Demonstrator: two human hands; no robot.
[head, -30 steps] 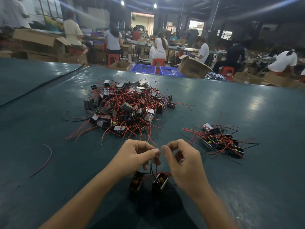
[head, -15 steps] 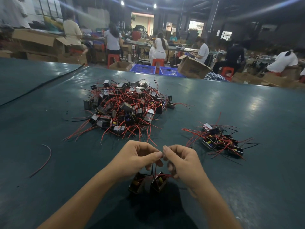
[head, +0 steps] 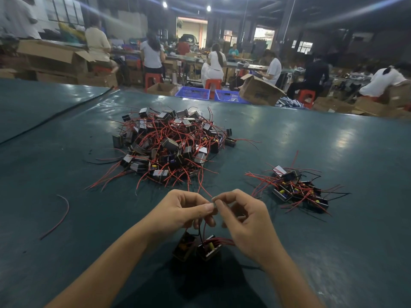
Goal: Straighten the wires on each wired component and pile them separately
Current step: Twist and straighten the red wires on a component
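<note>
- Loose red wire point(head: 60, 216): lies on the table point(head: 66, 263), well left of the grip.
- Unsorted pile point(head: 169, 147): sits beyond the grip, slightly left, with its wires tangled. Most of the work probably remains.
- Left hand point(head: 184, 212): fingers are curled. Thumb and forefinger pinch a wire end point(head: 213, 204).
- Two components point(head: 185, 246): sit directly below the grip. A second ago they were apart; now they touch side by side. The pull on the leads is likely drawing them together, so straightening is under way.
- Right hand point(head: 246, 221): pinches the same wire end, fingertip to fingertip with the left.
- Sorted pile point(head: 298, 192): sits right of the grip and is the likely destination.
</note>
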